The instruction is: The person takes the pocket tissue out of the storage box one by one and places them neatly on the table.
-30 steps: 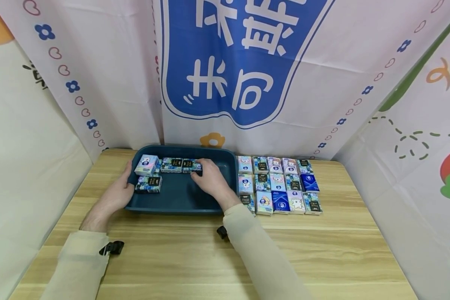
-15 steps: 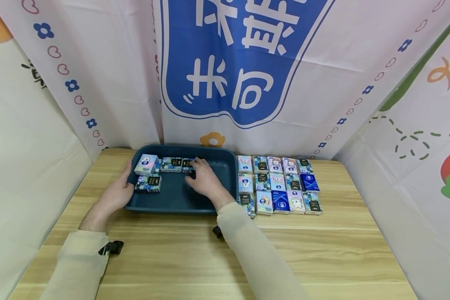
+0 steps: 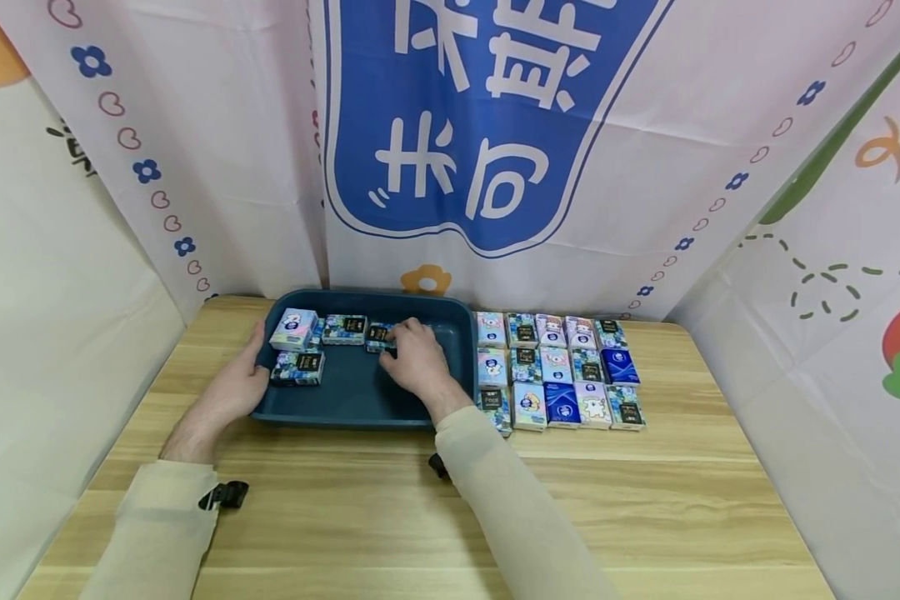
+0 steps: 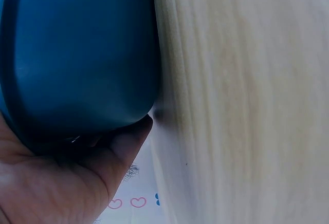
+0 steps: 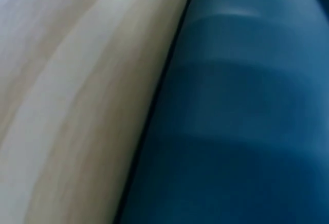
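Observation:
A dark teal tray (image 3: 345, 422) stands on the table, with several small tissue packs inside. My left hand (image 3: 234, 385) holds the tray's left end from outside; in the left wrist view this hand (image 4: 67, 183) lies along the end wall under the rim. My right hand (image 3: 417, 360) reaches into the tray and pinches the right end of a dark floral tissue pack (image 3: 377, 335), its fingers partly covering it. Left of that pack are another floral pack (image 3: 343, 328), a pastel pack (image 3: 293, 328) at the corner and a floral pack (image 3: 297, 367) in front.
Right of the tray, several tissue packs (image 3: 555, 364) lie in three rows on the wooden table (image 3: 390, 517). A printed cloth (image 3: 630, 167) hangs behind, with more cloth at both sides. The right wrist view shows the tray's outer wall (image 5: 231, 106) beside the tabletop.
My right hand shifted left over the floral pack, then back slightly right. The pack now sits with a small gap from its neighbour. My left hand has stayed on the tray.

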Tool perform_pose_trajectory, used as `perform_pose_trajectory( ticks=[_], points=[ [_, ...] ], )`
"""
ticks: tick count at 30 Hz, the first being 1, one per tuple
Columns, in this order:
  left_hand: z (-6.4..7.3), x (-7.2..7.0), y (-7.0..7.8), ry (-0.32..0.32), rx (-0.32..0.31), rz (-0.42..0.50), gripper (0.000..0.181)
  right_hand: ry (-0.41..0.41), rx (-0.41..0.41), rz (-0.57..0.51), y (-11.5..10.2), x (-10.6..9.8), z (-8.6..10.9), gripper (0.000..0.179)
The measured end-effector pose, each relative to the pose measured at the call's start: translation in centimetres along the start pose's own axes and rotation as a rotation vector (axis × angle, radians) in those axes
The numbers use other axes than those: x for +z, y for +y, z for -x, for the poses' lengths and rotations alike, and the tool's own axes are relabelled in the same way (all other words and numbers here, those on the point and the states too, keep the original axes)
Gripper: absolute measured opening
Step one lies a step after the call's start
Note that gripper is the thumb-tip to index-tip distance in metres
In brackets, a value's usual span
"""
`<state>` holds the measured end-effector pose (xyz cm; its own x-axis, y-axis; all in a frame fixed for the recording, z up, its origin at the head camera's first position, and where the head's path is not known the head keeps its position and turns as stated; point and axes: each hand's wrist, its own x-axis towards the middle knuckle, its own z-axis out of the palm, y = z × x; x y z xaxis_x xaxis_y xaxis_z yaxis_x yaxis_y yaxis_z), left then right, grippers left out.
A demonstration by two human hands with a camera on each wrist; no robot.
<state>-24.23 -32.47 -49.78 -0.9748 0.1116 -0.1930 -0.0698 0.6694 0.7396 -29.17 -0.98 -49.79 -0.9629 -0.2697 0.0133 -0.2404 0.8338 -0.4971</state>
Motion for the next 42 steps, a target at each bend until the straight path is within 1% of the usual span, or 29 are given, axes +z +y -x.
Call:
perform_pose_trajectory(
  ticks=[2,4,6,8,9,11,14,17,21,23,25,28,29,34,37,42],
  points=[
    [0.0,0.0,0.0,-0.002,0.006,0.008,0.079,0.03,-0.002,0.018,-0.3,-0.1,0.2,0.029],
    [0.0,-0.1,0.0,-0.002,0.011,0.017,0.079,0.029,-0.01,0.022,-0.5,-0.2,0.3,0.029],
    [0.0,0.0,0.0,-0.001,0.02,0.033,0.079,0.005,-0.028,0.015,-0.5,-0.1,0.2,0.037],
    [-0.1,0.1,-0.2,0.003,0.028,0.041,0.081,-0.036,-0.047,0.023,-0.5,0.0,0.2,0.047],
    [-0.1,0.1,-0.3,0.015,0.027,0.047,0.081,-0.056,-0.054,0.032,-0.4,0.0,0.2,0.05],
    [-0.3,0.2,-0.6,0.018,0.034,0.054,0.082,-0.077,-0.062,0.053,-0.4,0.1,0.2,0.054],
    [-0.3,0.2,-0.6,0.017,0.03,0.046,0.081,-0.068,-0.062,0.076,-0.4,0.1,0.2,0.05],
    [-0.2,0.1,-0.3,0.004,0.02,0.026,0.08,-0.042,-0.053,0.069,-0.5,0.1,0.4,0.042],
    [-0.3,0.1,-0.5,0.005,0.022,0.027,0.08,-0.037,-0.031,0.015,-0.6,0.0,0.6,0.034],
    [-0.5,0.3,-0.8,0.02,0.028,0.04,0.081,-0.044,-0.022,-0.017,-0.7,-0.1,0.7,0.032],
    [-0.5,0.3,-0.9,0.02,0.036,0.052,0.082,-0.049,-0.014,-0.043,-0.7,-0.1,0.7,0.031],
    [-0.4,0.3,-0.6,0.018,0.033,0.053,0.081,-0.058,-0.005,-0.061,-0.7,-0.1,0.7,0.03],
    [-0.3,0.1,-0.4,0.005,0.032,0.048,0.081,-0.058,-0.003,-0.061,-0.8,-0.1,0.7,0.03],
    [-0.1,-0.1,0.0,-0.001,0.016,0.028,0.077,-0.06,0.002,-0.035,-0.9,-0.3,0.8,0.031],
    [0.1,0.0,0.1,-0.002,0.012,0.021,0.077,-0.049,-0.001,-0.033,-0.9,-0.7,1.0,0.032],
    [0.2,0.0,0.0,-0.004,0.006,0.021,0.076,-0.024,-0.004,-0.096,-0.4,-1.9,1.6,0.032]
  ],
)
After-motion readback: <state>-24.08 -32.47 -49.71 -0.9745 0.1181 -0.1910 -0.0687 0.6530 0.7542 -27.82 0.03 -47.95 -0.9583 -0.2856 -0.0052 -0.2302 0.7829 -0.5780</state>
